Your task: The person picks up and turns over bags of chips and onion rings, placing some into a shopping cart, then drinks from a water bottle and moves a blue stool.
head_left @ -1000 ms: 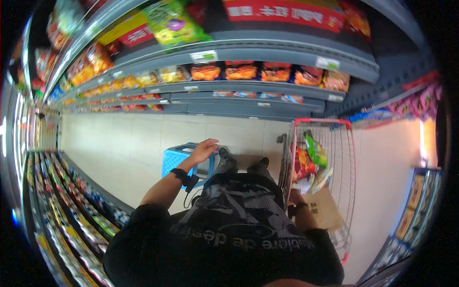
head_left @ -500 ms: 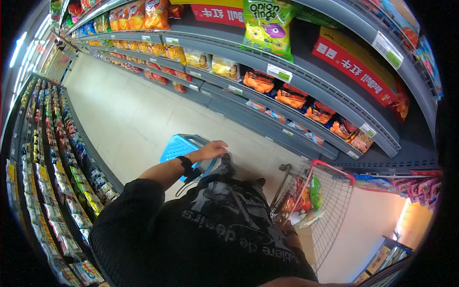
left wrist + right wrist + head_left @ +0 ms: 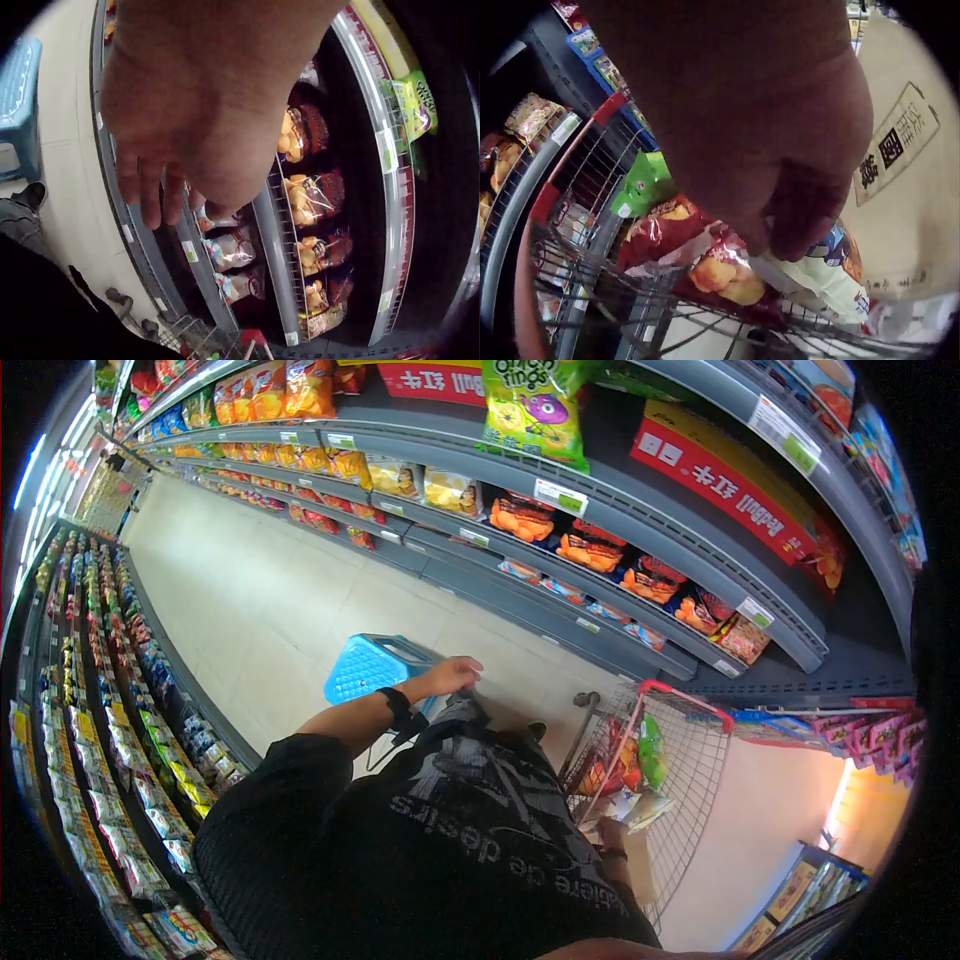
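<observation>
pale bag (image 3: 836, 289) in the cart (image 3: 546, 202) lies beneath the right hand (image 3: 780, 161), whose grip one cannot tell; the left hand (image 3: 448, 677) hangs loose-fingered near the blue stool (image 3: 365, 670).

Wire cart (image 3: 611, 109): green bag (image 3: 643, 185), red bags (image 3: 724, 276) inside.

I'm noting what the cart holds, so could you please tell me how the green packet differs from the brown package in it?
Colour: the green packet is bright green, while the brown package is light brown with a panel of printed characters.
Place: the green packet lies towards the far end of the cart, while the brown package is nearer the person's body.
Shared: both are inside the cart.
</observation>
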Motion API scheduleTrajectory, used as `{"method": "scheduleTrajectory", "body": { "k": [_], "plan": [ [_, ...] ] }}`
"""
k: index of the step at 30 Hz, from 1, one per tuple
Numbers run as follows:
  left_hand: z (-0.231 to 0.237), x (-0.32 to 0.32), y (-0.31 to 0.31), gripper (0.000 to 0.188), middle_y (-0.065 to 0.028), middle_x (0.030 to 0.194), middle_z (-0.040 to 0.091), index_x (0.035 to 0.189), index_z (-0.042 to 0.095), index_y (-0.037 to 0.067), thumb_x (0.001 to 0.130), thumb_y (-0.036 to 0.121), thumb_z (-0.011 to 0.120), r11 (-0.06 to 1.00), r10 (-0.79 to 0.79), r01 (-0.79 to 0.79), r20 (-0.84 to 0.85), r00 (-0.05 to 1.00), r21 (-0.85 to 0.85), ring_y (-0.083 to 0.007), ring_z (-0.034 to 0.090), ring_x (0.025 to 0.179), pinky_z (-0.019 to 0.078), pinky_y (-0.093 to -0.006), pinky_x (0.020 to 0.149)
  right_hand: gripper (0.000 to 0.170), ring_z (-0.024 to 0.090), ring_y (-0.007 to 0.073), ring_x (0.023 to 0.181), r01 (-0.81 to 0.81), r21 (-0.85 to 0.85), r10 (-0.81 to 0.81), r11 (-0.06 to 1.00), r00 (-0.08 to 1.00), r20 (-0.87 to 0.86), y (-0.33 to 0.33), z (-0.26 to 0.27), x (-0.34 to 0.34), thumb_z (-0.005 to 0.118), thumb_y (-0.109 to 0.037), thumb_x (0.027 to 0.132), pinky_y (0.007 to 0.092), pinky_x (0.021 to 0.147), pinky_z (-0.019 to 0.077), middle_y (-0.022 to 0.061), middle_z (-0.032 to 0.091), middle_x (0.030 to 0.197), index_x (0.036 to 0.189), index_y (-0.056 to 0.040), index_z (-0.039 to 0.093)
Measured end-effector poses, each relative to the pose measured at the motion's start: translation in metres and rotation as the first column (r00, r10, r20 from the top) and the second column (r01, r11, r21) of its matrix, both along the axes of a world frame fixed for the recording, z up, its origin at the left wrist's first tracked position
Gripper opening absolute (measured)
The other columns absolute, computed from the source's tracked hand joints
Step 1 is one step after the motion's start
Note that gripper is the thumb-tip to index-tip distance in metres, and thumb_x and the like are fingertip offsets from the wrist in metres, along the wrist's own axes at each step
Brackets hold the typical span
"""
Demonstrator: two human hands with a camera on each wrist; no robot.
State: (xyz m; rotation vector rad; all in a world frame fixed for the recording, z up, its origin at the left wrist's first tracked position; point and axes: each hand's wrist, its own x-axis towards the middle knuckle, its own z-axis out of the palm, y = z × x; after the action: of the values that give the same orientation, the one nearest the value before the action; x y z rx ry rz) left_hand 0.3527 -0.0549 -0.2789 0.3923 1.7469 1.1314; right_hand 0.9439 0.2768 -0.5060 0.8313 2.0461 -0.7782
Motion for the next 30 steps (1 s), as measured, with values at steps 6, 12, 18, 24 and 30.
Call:
{"method": "scheduleTrajectory", "body": {
  "k": [6, 12, 18, 24, 30],
  "plan": [
    [-0.023, 0.022, 0.032, 0.028, -0.0082, 0.095, 0.065, 0.114, 0.056, 0.002, 0.089, 0.015, 0.057, 0.995, -0.070, 0.065, 0.065, 0.995, 0.070, -0.0139, 0.063, 0.082, 0.0503, -0.0274, 0.070, 0.019, 0.049, 0.0119, 0.051, 0.811, -0.219, -0.839, 0.543, 0.536, -0.095, 0.052, 0.213, -0.070, 0.062, -0.020, 0.075, 0.0267, 0.046, 0.0336, 0.0036, 0.054, 0.058, 0.063, -0.0064, 0.058],
    [-0.016, 0.022, 0.063, 0.034, -0.0089, 0.103, 0.063, 0.119, 0.055, 0.002, 0.089, 0.018, 0.059, 0.953, -0.129, 0.114, 0.036, 0.991, 0.281, -0.0145, 0.061, 0.090, 0.0489, -0.0269, 0.076, 0.012, 0.046, 0.0091, 0.052, 0.564, -0.514, -0.762, 0.646, 0.503, -0.408, 0.072, 0.367, -0.164, 0.059, -0.003, 0.075, 0.0242, 0.049, 0.0339, 0.0003, 0.052, 0.059, 0.064, -0.0052, 0.055],
    [0.089, 0.010, 0.071, 0.043, -0.0107, 0.119, 0.060, 0.130, 0.048, 0.004, 0.096, 0.029, 0.052, 0.941, -0.268, 0.208, 0.217, 0.938, 0.266, -0.0192, 0.058, 0.106, 0.0466, -0.0336, 0.091, 0.008, 0.049, 0.0072, 0.066, 0.194, -0.459, -0.467, 0.867, 0.636, -0.615, 0.024, 0.429, -0.293, 0.066, 0.001, 0.077, 0.0226, 0.059, 0.0396, -0.0004, 0.055, 0.070, 0.076, 0.0006, 0.058],
    [0.129, -0.007, 0.042, 0.061, -0.0128, 0.132, 0.050, 0.139, 0.036, 0.007, 0.096, 0.050, 0.040, 0.955, -0.084, -0.108, 0.598, 0.797, 0.278, -0.0271, 0.051, 0.120, 0.0420, -0.0396, 0.099, 0.013, 0.055, 0.0166, 0.061, -0.158, -0.085, 0.003, 0.984, 0.490, -0.871, -0.094, 0.455, -0.447, 0.070, -0.006, 0.076, 0.0282, 0.058, 0.0438, 0.0079, 0.057, 0.068, 0.083, 0.0009, 0.061],
    [0.136, -0.050, -0.002, 0.060, -0.0118, 0.123, 0.055, 0.135, 0.039, 0.011, 0.093, 0.053, 0.047, 0.759, 0.050, -0.549, 0.808, 0.587, 0.351, -0.0227, 0.054, 0.115, 0.0412, -0.0424, 0.100, 0.008, 0.058, 0.0263, 0.078, -0.666, 0.322, 0.524, 0.673, 0.122, -0.843, -0.184, 0.450, -0.541, 0.063, -0.007, 0.073, 0.0371, 0.068, 0.0457, 0.0086, 0.054, 0.076, 0.075, -0.0049, 0.056]
  ]
}}
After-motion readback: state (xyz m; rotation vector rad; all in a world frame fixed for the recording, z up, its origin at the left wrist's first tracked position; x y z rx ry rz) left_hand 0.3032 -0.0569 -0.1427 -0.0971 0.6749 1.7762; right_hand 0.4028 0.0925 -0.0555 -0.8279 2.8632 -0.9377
